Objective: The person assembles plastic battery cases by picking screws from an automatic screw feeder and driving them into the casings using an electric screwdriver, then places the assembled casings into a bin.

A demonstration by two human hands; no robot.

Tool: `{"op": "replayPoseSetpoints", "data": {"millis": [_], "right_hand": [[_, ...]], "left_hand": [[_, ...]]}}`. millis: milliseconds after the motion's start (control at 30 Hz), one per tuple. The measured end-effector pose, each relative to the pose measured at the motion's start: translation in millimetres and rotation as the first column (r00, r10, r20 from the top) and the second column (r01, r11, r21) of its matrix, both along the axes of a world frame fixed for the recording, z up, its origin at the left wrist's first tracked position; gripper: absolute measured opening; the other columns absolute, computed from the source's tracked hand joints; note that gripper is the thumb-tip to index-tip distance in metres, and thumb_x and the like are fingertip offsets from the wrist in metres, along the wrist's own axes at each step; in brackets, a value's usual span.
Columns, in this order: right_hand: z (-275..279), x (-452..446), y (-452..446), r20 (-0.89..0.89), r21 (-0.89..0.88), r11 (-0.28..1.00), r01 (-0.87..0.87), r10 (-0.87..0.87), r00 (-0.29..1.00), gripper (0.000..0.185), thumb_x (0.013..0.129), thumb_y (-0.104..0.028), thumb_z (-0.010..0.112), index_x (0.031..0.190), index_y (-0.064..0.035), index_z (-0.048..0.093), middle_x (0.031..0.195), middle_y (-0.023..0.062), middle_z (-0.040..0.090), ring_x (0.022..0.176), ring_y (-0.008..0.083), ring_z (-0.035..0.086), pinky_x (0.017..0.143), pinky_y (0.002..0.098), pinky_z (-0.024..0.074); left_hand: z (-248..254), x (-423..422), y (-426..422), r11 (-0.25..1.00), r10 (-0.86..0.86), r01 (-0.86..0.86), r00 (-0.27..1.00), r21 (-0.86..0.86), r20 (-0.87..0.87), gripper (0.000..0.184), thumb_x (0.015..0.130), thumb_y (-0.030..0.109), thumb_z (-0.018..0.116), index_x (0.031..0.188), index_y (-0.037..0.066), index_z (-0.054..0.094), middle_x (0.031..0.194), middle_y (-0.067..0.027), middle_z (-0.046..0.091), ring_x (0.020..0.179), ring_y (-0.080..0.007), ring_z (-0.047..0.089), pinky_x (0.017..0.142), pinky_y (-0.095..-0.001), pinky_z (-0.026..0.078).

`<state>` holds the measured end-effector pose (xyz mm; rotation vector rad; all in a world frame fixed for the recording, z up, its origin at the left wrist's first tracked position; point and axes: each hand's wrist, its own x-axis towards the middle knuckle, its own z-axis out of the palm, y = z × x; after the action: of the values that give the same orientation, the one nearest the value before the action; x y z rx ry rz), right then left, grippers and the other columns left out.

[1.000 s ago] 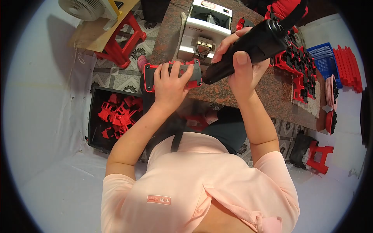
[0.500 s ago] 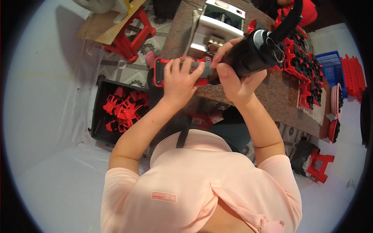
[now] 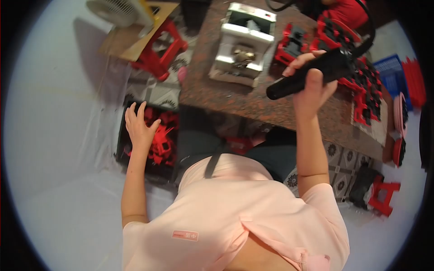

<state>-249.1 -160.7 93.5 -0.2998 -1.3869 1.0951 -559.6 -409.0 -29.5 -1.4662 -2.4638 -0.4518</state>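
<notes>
My left hand (image 3: 141, 128) is over the black bin (image 3: 123, 149) at the left, fingers spread and holding nothing. Several red plastic parts (image 3: 162, 144) lie in that bin, partly hidden by the hand. In my right hand (image 3: 312, 90) is a black handheld tool (image 3: 312, 74), held above the stone-topped table (image 3: 280, 110), its narrow end pointing left. A white machine (image 3: 244, 45) with a metal fixture stands on the table to the left of the tool. Behind the tool lies a red and black part (image 3: 293, 43).
Rows of red and black assemblies (image 3: 366, 90) fill the table's right side. A blue basket (image 3: 391, 77) and stacked red pieces (image 3: 413, 83) are at the far right. A person in red (image 3: 348, 16) is at the back. A fan (image 3: 117, 13) and red stool (image 3: 165, 52) stand back left.
My left hand has left the red and black part and moved left over the bin, its fingers now spread. My right hand has moved right with the tool. That part is no longer beneath the hands.
</notes>
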Motion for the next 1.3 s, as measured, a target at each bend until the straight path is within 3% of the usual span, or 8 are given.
{"op": "replayPoseSetpoints", "data": {"millis": [233,300,467,667,833,933,1167,1300], "right_hand": [[35.9,49.5,19.9,-0.082,0.149,0.95,0.274,-0.264,0.961,0.046,0.086,-0.027,0.068,0.113,0.0016,0.044,0.081,0.0135,0.059,0.066,0.0192,0.06,0.06,0.0327,0.0526],[44.0,61.4,19.3,-0.154,0.145,0.948,0.283,-0.261,0.953,0.042,0.086,-0.019,0.068,0.113,0.0014,0.044,0.08,0.0119,0.06,0.065,0.017,0.06,0.06,0.0292,0.0509],[41.9,80.5,16.6,-0.098,0.173,0.927,0.332,-0.32,0.942,0.046,0.085,-0.025,0.069,0.114,0.001,0.045,0.081,0.0133,0.06,0.064,0.0185,0.06,0.06,0.0303,0.0512],[44.3,76.0,17.8,-0.101,0.132,0.942,0.307,-0.296,0.95,0.045,0.086,-0.023,0.069,0.113,0.0022,0.045,0.081,0.0137,0.06,0.064,0.0181,0.059,0.06,0.0306,0.0513],[40.3,42.6,22.5,-0.134,0.155,0.975,0.158,-0.137,0.981,0.043,0.087,-0.022,0.066,0.114,0.002,0.043,0.082,0.0127,0.06,0.065,0.0179,0.059,0.06,0.0312,0.0518],[29.5,7.2,18.6,-0.147,0.111,0.987,0.117,-0.1,0.984,0.052,0.087,-0.034,0.068,0.116,0.0002,0.042,0.082,0.0144,0.059,0.066,0.0203,0.059,0.059,0.0341,0.0533],[-6.9,-69.9,27.6,-0.11,0.169,0.984,0.06,-0.042,0.993,0.035,0.083,-0.009,0.068,0.107,-0.0004,0.043,0.081,0.01,0.061,0.066,0.0135,0.058,0.06,0.0265,0.0496],[-10.3,-82.6,28.1,-0.039,0.196,0.977,0.083,-0.076,0.996,0.036,0.081,-0.007,0.072,0.101,-0.001,0.043,0.08,0.0079,0.061,0.065,0.0095,0.055,0.059,0.0231,0.0471]], "left_hand": [[52.8,148.5,206.2,0.437,-0.873,0.753,0.486,0.492,0.032,0.034,0.074,0.005,0.064,0.108,0.003,0.06,0.11,-0.0156,0.057,0.104,-0.0341,0.053,0.087,-0.0414,0.045],[56.7,198.8,261.2,0.342,-0.917,0.812,0.399,0.472,-0.022,0.044,0.072,0.003,0.067,0.115,0.003,0.057,0.115,-0.0147,0.056,0.108,-0.0338,0.054,0.091,-0.0414,0.044],[19.1,244.3,350.3,0.617,-0.745,0.765,0.643,0.182,-0.178,0.037,0.076,0.011,0.063,0.111,0.008,0.054,0.105,-0.0092,0.053,0.103,-0.0271,0.052,0.082,-0.0366,0.044],[35.4,214.2,255.5,0.328,-0.917,0.942,0.336,0.073,-0.217,0.016,0.076,0.014,0.057,0.092,0.012,0.055,0.096,-0.0046,0.053,0.095,-0.0215,0.053,0.078,-0.0344,0.042],[55.7,141.6,181.7,0.159,-0.981,0.985,0.15,-0.068,-0.121,0.027,0.078,0.014,0.055,0.105,0.013,0.057,0.116,-0.0064,0.056,0.117,-0.0243,0.051,0.101,-0.0397,0.039],[56.5,101.7,168.9,0.192,-0.978,0.977,0.182,-0.092,-0.105,0.022,0.076,0.013,0.057,0.098,0.009,0.057,0.125,-0.0105,0.053,0.125,-0.0293,0.046,0.104,-0.0434,0.037],[67.3,141.1,138.6,0.584,-0.808,0.798,0.555,0.148,0.197,0.051,0.072,0.0,0.062,0.121,-0.001,0.052,0.133,-0.0254,0.044,0.127,-0.0428,0.04,0.105,-0.0481,0.036],[34.1,155.3,143.7,0.722,-0.692,0.677,0.714,-0.143,-0.112,0.057,0.079,0.007,0.059,0.131,-0.003,0.042,0.141,-0.029,0.032,0.133,-0.0434,0.032,0.11,-0.0485,0.029]]}}
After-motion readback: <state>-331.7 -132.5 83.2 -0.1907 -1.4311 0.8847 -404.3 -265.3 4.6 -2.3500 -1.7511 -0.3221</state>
